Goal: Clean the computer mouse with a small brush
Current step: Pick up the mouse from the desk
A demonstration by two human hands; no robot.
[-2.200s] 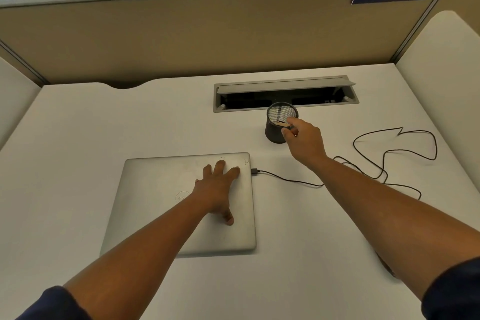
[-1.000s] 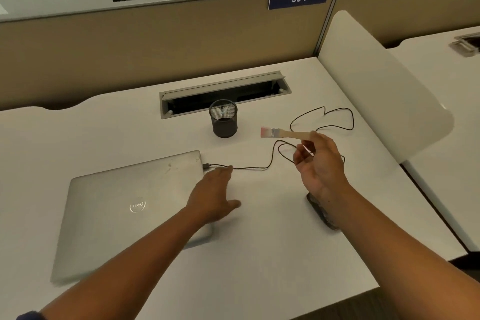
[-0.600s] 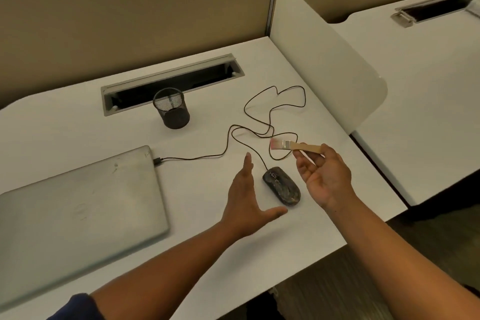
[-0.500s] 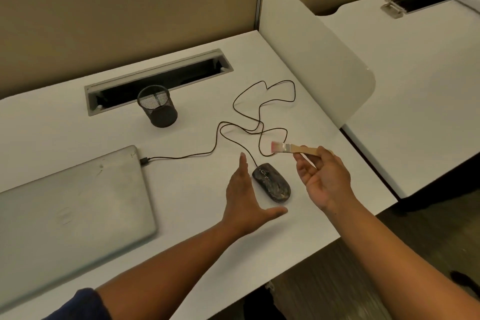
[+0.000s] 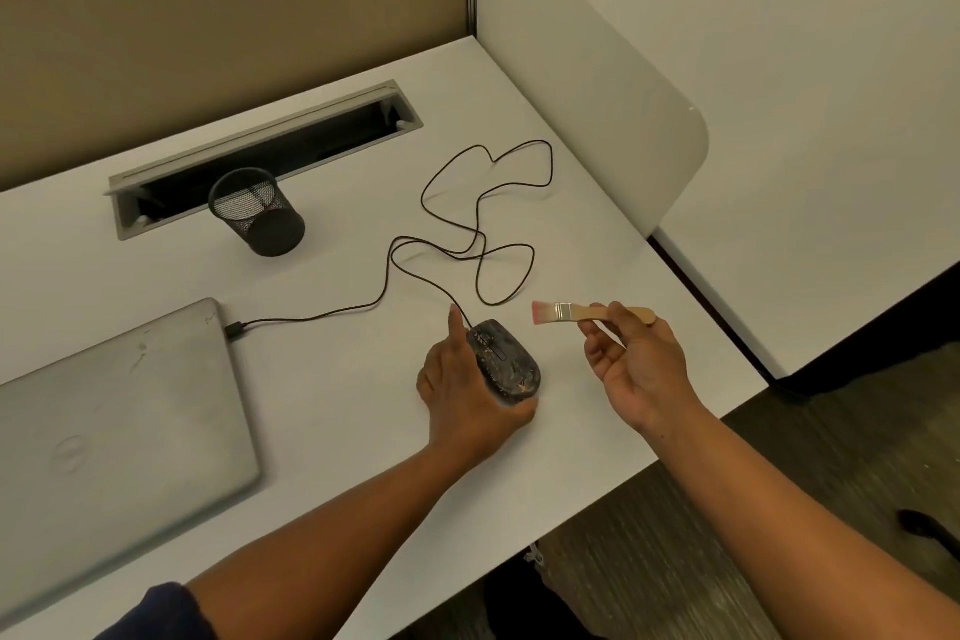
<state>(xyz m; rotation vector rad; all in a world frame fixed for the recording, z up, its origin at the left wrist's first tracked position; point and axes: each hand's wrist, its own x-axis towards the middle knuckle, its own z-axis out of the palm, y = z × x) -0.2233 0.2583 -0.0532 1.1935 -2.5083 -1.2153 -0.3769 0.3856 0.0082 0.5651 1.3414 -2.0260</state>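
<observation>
A dark, dusty wired computer mouse [image 5: 503, 359] lies on the white desk [image 5: 332, 369] near its right front corner. My left hand [image 5: 460, 392] lies against the mouse's left side with fingers straight, and its thumb reaches under the mouse's near end. My right hand [image 5: 636, 369] hovers just right of the mouse and pinches the wooden handle of a small brush [image 5: 576, 313]. The brush's pink bristles point left, above and to the right of the mouse.
The mouse cable [image 5: 467, 234] loops across the desk to a closed silver laptop [image 5: 114, 437] at the left. A black mesh pen cup [image 5: 257, 213] stands before an open cable tray [image 5: 265, 151]. A white divider panel [image 5: 587, 83] bounds the right side; the desk edge is close.
My left hand moved forward from beside the mouse to touch its left side. My right hand kept the brush near the mouse. The camera view shifted a little.
</observation>
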